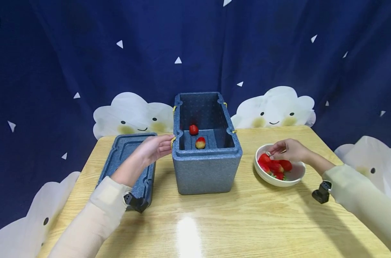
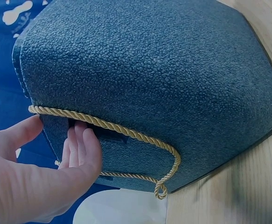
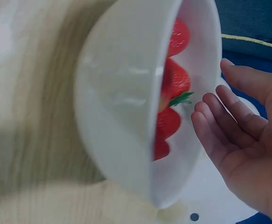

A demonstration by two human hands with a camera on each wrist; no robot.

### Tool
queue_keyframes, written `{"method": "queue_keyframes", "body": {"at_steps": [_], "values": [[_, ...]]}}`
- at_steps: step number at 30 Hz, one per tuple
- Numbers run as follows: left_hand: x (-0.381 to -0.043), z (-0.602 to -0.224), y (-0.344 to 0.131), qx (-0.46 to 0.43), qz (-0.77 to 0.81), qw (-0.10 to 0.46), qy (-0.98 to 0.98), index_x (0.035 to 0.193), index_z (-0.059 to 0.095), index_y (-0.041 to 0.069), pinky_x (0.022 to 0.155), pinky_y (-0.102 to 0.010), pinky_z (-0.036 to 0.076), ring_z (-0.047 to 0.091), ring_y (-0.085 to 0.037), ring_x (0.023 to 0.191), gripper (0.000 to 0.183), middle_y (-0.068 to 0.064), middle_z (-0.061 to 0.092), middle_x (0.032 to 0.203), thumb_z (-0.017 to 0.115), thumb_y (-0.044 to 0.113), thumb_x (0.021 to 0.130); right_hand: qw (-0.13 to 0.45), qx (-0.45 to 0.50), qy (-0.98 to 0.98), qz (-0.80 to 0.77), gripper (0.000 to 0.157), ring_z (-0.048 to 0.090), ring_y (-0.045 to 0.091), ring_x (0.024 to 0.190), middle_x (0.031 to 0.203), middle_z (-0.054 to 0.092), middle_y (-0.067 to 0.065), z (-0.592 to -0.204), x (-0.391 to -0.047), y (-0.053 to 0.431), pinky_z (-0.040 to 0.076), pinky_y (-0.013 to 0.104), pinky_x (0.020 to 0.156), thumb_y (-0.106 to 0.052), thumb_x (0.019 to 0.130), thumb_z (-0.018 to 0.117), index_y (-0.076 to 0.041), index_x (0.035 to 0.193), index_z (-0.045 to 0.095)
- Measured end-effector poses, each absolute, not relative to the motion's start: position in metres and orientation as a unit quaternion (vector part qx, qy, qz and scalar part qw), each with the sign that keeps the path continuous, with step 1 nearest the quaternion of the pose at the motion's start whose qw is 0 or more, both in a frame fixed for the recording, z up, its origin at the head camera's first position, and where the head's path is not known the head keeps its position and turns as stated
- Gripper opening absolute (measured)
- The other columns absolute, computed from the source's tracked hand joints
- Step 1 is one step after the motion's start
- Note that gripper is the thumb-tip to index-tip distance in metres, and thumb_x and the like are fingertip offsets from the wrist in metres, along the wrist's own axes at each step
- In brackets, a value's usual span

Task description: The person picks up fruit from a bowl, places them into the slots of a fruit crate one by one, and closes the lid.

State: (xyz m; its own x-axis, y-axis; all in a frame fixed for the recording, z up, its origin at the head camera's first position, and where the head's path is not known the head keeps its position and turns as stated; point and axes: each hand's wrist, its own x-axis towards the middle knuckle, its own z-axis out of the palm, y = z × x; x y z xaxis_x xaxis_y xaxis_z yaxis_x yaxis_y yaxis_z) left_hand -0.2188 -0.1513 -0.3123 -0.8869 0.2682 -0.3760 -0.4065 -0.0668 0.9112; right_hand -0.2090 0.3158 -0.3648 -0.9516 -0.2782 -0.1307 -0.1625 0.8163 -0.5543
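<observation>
A dark blue-grey foam box [image 1: 206,175] stands lidless mid-table, two strawberries, one red [image 1: 193,129] and one red and yellow [image 1: 200,143], on its floor. My left hand [image 1: 155,147] rests against its left side, fingers extended at a recess beside the gold rope [image 2: 112,125], thumb near the upper edge. To the right, a white bowl [image 1: 272,179] contains several strawberries [image 1: 274,166], some with green leaves. My right hand [image 1: 289,150] hovers at the bowl's far right rim, fingers loosely bent. In the right wrist view, nothing lies between its fingers [image 3: 229,114] and thumb.
Left of the box lies its blue-grey lid [image 1: 125,143], partly beneath my left forearm. The wooden table [image 1: 234,222] reaches back to a dark blue curtain [image 1: 195,43] with white triangles and smiling clouds.
</observation>
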Motion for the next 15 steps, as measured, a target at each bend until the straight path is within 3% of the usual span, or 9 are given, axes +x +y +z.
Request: {"method": "queue_keyframes", "body": {"at_steps": [4, 11, 15], "values": [[-0.219, -0.312, -0.153, -0.059, 0.727, 0.229, 0.645, 0.110, 0.051, 0.009, 0.073, -0.017, 0.058, 0.066, -0.004, 0.073, 0.016, 0.006, 0.066, 0.079, 0.055, 0.018, 0.097, 0.112, -0.109, 0.948, -0.279, 0.039, 0.069, 0.013, 0.084, 0.098, 0.073, 0.016, -0.373, -0.206, 0.320, 0.057, 0.017, 0.074, -0.021, 0.081, 0.077, 0.006, 0.108, 0.067], [-0.219, -0.311, -0.152, -0.053, 0.730, 0.231, 0.642, 0.114, 0.052, 0.007, 0.074, -0.017, 0.058, 0.067, -0.004, 0.074, 0.020, 0.007, 0.068, 0.079, 0.054, 0.017, 0.097, 0.114, -0.125, 0.950, -0.264, 0.032, 0.063, 0.002, 0.073, 0.089, 0.073, 0.011, -0.382, -0.199, 0.322, 0.053, 0.015, 0.063, -0.018, 0.077, 0.080, 0.004, 0.098, 0.069], [-0.218, -0.311, -0.151, -0.055, 0.727, 0.229, 0.645, 0.113, 0.052, 0.007, 0.073, -0.017, 0.058, 0.067, -0.004, 0.073, 0.018, 0.007, 0.068, 0.078, 0.054, 0.017, 0.097, 0.099, -0.137, 0.957, -0.238, 0.030, 0.061, 0.005, 0.075, 0.085, 0.072, 0.008, -0.387, -0.198, 0.320, 0.052, 0.015, 0.065, -0.016, 0.072, 0.083, 0.001, 0.093, 0.069]]}}
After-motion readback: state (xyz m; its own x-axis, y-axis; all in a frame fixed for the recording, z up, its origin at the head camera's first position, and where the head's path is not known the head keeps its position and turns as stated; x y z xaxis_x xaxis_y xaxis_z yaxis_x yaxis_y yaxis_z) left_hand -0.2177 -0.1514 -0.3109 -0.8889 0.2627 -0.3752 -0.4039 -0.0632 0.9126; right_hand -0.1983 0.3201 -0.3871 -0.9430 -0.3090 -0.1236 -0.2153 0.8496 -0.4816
